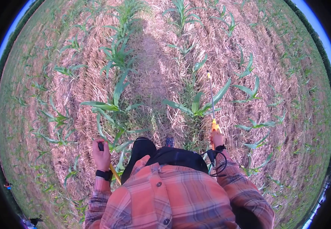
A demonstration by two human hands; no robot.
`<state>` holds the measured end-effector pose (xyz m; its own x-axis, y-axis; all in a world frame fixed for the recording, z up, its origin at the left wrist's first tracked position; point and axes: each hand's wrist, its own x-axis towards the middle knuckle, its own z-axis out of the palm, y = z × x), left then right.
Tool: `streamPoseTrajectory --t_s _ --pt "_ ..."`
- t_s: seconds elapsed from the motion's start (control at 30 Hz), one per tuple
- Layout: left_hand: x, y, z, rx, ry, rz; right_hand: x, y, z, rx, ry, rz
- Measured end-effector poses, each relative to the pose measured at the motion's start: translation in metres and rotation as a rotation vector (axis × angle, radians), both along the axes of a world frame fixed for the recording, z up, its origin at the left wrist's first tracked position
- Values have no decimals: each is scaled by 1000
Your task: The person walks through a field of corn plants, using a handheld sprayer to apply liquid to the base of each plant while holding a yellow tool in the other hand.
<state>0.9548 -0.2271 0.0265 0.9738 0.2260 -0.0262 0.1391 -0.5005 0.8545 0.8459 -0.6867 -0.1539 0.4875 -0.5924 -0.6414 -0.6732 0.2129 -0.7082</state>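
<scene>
My right hand (217, 139) is closed round the yellow handle of a spray wand (212, 97). The wand's thin metal tube points forward, ending in a yellow nozzle (208, 75) beside a young maize plant (197, 108). On the left, my left hand (101, 155) is wrapped round the black grip (101, 146) of a yellow pump lever (115, 173), which runs back towards my side. Another maize plant (114, 107) stands just ahead of that hand. A black hose or cable (223, 168) loops near my right wrist. Whether spray leaves the nozzle cannot be made out.
Rows of young maize (120, 57) run forward on both sides of a strip of dry straw (152, 57). Low green weeds grow around the stems. My dark trouser leg (140, 152) and a patterned boot (169, 141) show between the rows. Trees line the field's edges.
</scene>
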Motion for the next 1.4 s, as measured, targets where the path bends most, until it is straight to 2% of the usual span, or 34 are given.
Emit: streamPoseTrajectory --t_s 0.1,0.2,0.27,0.33,0.4,0.47,0.5,0.53,0.6,0.63,0.67,0.73,0.8,0.87,1.1,1.2,1.27,1.4 --pt "20 -2 -2 8 12 -12 14 -10 -4 90 -99 -78" --pt "48 -6 -8 -39 24 -28 35 -3 -2 -10 -22 -33" --pt "68 -2 -17 -55 8 -47 54 13 4 17 30 -34" --pt "102 -1 -25 -61 10 -59 79 27 6 -124 133 151" --pt "122 2 -23 -60 -17 -77 90 33 -18 -60 122 230" --pt "149 3 -15 -195 5 -26 120 48 -22 -27 -7 282" --pt "157 7 -15 -198 10 1 143 56 14 -235 172 587" --pt "166 10 -14 -208 10 6 154 54 7 -244 174 590" --pt "183 17 -7 -227 6 26 178 58 -12 -256 166 882" --pt "190 16 5 -292 31 27 198 70 18 -291 228 979" --pt "198 20 3 -296 27 26 214 78 24 -298 226 978" --pt "211 25 2 -269 -25 9 239 91 37 -263 129 1127" --pt "220 25 4 -338 49 30 257 105 59 -220 126 1130" --pt "230 31 -9 -264 -9 44 277 114 78 -146 142 1205" --pt "267 31 -7 -183 -30 50 318 106 62 -107 80 1226" --pt "291 21 1 -197 -59 84 337 85 29 -152 102 1148" --pt "311 9 17 -176 -63 95 356 68 14 -185 82 1179" --pt "353 -6 23 26 -142 -2 379 41 25 -183 233 1010"
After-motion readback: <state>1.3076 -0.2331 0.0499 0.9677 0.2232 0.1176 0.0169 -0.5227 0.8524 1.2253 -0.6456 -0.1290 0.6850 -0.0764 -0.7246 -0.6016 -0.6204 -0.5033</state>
